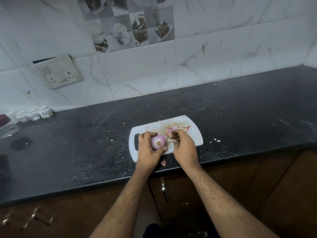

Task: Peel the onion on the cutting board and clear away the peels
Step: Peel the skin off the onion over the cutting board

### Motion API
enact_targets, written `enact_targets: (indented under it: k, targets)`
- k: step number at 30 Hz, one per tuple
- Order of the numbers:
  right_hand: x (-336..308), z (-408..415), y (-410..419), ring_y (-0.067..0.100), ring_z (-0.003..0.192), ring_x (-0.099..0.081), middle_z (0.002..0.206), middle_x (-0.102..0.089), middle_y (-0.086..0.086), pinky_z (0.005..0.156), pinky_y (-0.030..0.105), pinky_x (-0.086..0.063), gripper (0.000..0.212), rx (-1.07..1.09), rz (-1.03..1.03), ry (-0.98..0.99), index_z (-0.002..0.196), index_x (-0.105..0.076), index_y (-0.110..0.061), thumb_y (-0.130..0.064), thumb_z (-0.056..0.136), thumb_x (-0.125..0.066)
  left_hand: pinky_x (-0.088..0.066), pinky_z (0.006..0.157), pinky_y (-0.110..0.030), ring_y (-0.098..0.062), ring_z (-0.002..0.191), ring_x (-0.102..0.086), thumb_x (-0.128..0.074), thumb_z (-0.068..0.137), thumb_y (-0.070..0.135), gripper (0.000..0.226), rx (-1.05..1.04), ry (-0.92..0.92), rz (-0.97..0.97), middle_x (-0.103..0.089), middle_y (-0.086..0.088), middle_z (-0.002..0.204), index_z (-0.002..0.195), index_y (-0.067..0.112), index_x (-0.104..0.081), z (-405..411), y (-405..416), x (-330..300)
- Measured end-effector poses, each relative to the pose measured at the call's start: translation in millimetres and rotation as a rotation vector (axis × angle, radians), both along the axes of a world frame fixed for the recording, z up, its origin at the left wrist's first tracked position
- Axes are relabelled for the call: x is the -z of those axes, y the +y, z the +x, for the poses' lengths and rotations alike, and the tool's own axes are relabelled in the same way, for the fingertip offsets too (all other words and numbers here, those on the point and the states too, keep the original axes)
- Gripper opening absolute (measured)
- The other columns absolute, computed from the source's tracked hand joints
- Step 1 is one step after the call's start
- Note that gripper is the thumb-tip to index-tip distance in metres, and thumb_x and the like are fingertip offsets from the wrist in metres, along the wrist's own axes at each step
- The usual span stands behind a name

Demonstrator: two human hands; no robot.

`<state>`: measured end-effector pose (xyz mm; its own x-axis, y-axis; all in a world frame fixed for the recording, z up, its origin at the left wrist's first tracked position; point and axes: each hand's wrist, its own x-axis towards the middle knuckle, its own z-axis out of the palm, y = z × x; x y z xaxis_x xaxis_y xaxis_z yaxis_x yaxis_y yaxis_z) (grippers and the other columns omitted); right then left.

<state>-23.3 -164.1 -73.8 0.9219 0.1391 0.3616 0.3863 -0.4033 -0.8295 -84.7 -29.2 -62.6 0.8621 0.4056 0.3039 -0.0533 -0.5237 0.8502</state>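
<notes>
The onion [158, 142] sits over the near left part of the board [195, 134], root end toward the camera, mostly stripped to smooth purple-white flesh. The left hand [148, 152] cups it, fingers curled over the far side and thumb under the near edge. Judged from its look, the bulb is firm, fairly light and slick once bare, so it should be held around its widest part, not by the ends; the dry skin is thin, brittle and tears into flakes, best taken at a loose edge near the root. The right hand [184, 148], just right of the onion, pinches a scrap of skin between curled fingers; whether that scrap is attached to the bulb cannot be told. Loose peels [176, 128] lie on the board beyond the right hand. One peel scrap [163, 162] lies off the board's near edge on the dark surface [248, 117], with smaller flecks to the board's right. Beyond the board, on the tiled wall, is a socket plate [58, 71]. No readable writing or brand shows anywhere.
</notes>
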Motion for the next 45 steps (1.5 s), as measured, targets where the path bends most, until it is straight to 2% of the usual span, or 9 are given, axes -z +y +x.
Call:
enact_targets:
  k: [6,9,11,15,24,28,36,41,45]
  targets:
    - [-4.5,-4.2,1.2,0.016,0.130,-0.056,0.140,-0.063,-0.005,0.110,0.037,-0.045,0.036,-0.155,-0.144,0.008,0.137,-0.060,-0.026,-0.020,0.103,-0.051,-0.054,0.105,-0.028,-0.012,0.123,-0.064,-0.078,0.086,-0.003,0.056,0.152,0.020,-0.128,-0.065,0.009,0.131,0.126,0.033,-0.062,0.1,7.1,5.6]
    - [-5.1,-5.0,-1.5,0.013,0.124,-0.059,0.132,-0.067,-0.007,0.107,0.033,-0.047,0.031,-0.154,-0.097,0.005,0.129,-0.065,-0.024,-0.016,0.102,-0.053,-0.030,0.122,-0.019,-0.007,0.151,-0.035,-0.067,0.095,-0.002,0.065,0.163,0.064,-0.018,-0.041,0.011,0.161,0.151,0.027,-0.049,4.6,7.6,8.2]
    - [-4.7,-4.5,-1.4,0.011,0.112,-0.062,0.119,-0.070,-0.008,0.099,0.032,-0.051,0.026,-0.121,-0.087,0.007,0.120,-0.068,-0.023,-0.014,0.101,-0.053,-0.023,0.118,-0.009,-0.008,0.155,-0.021,-0.064,0.098,-0.001,0.067,0.147,0.088,0.044,-0.021,0.009,0.169,0.157,0.022,-0.042,5.1,9.3,8.9]
    - [-3.2,-4.2,0.2,0.009,0.103,-0.056,0.106,-0.067,-0.012,0.091,0.030,-0.050,0.021,-0.116,-0.131,-0.045,0.106,-0.068,-0.025,-0.010,0.098,-0.055,-0.035,0.102,0.002,-0.015,0.139,-0.047,-0.059,0.086,-0.015,0.071,0.077,0.083,0.013,-0.040,0.000,0.149,0.151,0.013,-0.048,3.1,11.1,7.5]
    - [-5.4,-6.5,-0.2,0.003,0.108,-0.049,0.108,-0.063,-0.018,0.084,0.012,-0.038,0.021,-0.165,-0.131,-0.057,0.106,-0.069,-0.027,-0.011,0.098,-0.059,-0.052,0.101,-0.021,-0.005,0.116,-0.063,-0.079,0.085,0.001,0.050,0.038,-0.013,-0.073,-0.066,0.012,0.122,0.125,0.025,-0.062,6.1,11.6,10.5]
    - [-2.8,-6.9,0.2,0.007,0.121,-0.049,0.119,-0.066,-0.013,0.097,0.019,-0.039,0.020,-0.136,-0.125,-0.086,0.113,-0.070,-0.023,-0.014,0.097,-0.061,-0.053,0.097,-0.021,-0.009,0.112,-0.066,-0.081,0.079,-0.005,0.048,0.035,-0.027,-0.095,-0.069,0.008,0.115,0.109,0.029,-0.063,10.6,22.0,3.5]
    - [1.4,-1.9,1.7,0.004,0.110,-0.052,0.109,-0.063,-0.016,0.095,0.028,-0.050,0.016,-0.131,-0.130,-0.089,0.108,-0.072,-0.026,-0.021,0.098,-0.060,-0.050,0.087,-0.025,-0.016,0.107,-0.064,-0.070,0.084,-0.007,0.041,0.017,0.086,0.134,-0.064,0.002,0.115,0.109,0.023,-0.057,47.9,61.7,-12.1]
    - [0.8,-0.2,4.5,0.007,0.115,-0.053,0.112,-0.065,-0.015,0.099,0.032,-0.050,0.017,-0.130,-0.176,-0.095,0.110,-0.071,-0.025,-0.024,0.098,-0.059,-0.050,0.068,-0.010,-0.014,0.096,-0.063,-0.065,0.074,-0.010,0.051,0.025,0.181,0.072,-0.061,-0.003,0.116,0.113,0.020,-0.051,52.5,64.8,-4.4]
    - [0.6,-0.1,5.4,0.009,0.111,-0.054,0.111,-0.065,-0.013,0.096,0.037,-0.051,0.017,-0.129,-0.201,-0.105,0.109,-0.071,-0.025,-0.024,0.097,-0.059,-0.056,0.077,-0.030,-0.021,0.092,-0.063,-0.073,0.067,0.011,0.052,0.025,0.137,0.110,-0.061,-0.003,0.112,0.110,0.025,-0.049,47.0,60.7,-8.0]
